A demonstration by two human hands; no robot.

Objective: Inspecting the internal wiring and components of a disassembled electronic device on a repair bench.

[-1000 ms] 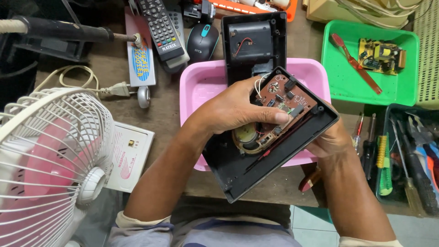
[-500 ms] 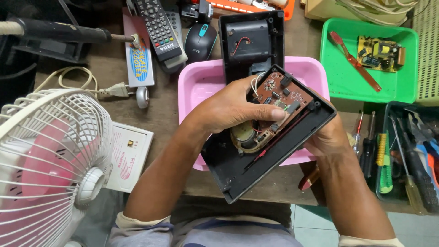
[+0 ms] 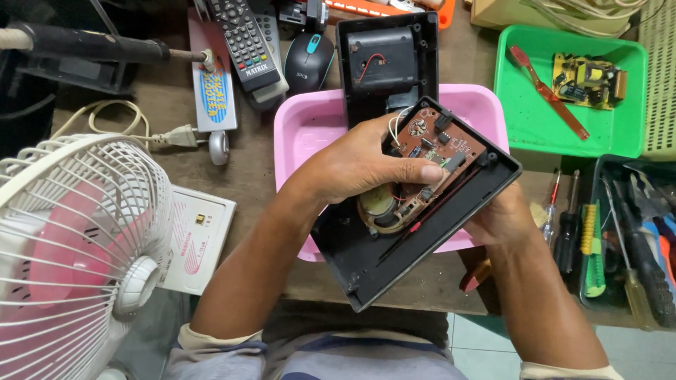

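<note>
Both hands on the open black casing (image 3: 394, 260), tilted over the pink tub (image 3: 310, 134).
Barely shifted since a second ago: left hand (image 3: 359, 169) pinching the brown circuit board (image 3: 440, 151) inside, right hand (image 3: 503, 218) cupped beneath, gripping the casing's edge.

Brown wooden table (image 3: 246, 176): pink tray (image 3: 310, 127), green tray (image 3: 535, 119), remotes (image 3: 243, 39), mouse (image 3: 308, 60), plug (image 3: 176, 136), white fan (image 3: 70, 246).

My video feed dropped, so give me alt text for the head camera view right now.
The left hand presses fingers onto a brown circuit board inside an open black casing, which the right hand supports from below, over a pink tray. A white fan stands at left, a green tray at right.
</note>
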